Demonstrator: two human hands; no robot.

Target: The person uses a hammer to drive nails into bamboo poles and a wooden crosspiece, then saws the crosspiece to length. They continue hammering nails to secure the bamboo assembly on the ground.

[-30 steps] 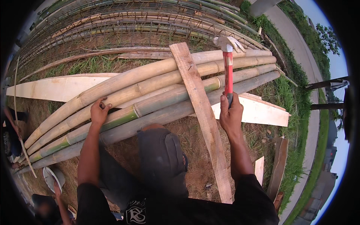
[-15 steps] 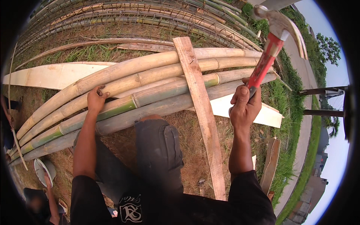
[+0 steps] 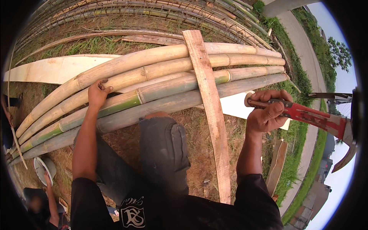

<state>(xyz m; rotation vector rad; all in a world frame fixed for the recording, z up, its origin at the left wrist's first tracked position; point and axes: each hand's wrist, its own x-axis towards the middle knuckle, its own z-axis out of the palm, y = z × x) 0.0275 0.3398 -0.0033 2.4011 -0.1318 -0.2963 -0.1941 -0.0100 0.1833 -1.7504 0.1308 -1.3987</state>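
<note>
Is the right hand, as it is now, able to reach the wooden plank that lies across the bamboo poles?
Probably yes. The right hand grips the red-handled hammer just right of the wooden plank, with nothing between them. The hand is full, though, so it would reach the plank with the hammer rather than with its fingers.

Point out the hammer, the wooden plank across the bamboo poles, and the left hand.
hammer [image 3: 320, 119]: head view, red handle.
wooden plank [image 3: 209, 103]: head view, middle of its face.
left hand [image 3: 97, 93]: head view, back of hand.

Smooth bamboo poles [image 3: 161, 82], a rough wooden plank [image 3: 209, 103], glossy red-handled hammer [image 3: 318, 120].
</note>
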